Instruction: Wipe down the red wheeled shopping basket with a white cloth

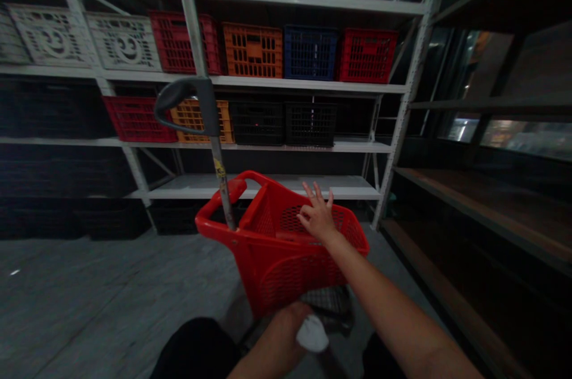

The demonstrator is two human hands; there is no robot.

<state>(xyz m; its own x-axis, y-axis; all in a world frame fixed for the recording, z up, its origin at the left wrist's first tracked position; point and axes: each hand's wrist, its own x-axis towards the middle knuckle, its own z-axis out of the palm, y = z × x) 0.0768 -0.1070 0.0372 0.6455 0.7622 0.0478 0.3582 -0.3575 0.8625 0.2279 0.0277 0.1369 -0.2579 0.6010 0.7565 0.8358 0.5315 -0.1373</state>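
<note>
A red plastic shopping cart with perforated sides stands in front of me. My right hand is over its basket, three fingers spread upward and the thumb and index finger curled toward each other; nothing shows in it. Low in front of the cart, my left hand has its fingers closed by a white rounded object, whose kind I cannot make out. A metal pole with a grey loop handle rises at the cart's push-bar end; its lower end is hidden.
Behind the cart runs a white metal rack bearing red, orange, blue, black and white crates, such as an orange crate. Dark shelving stands close on the right. The floor is grey concrete.
</note>
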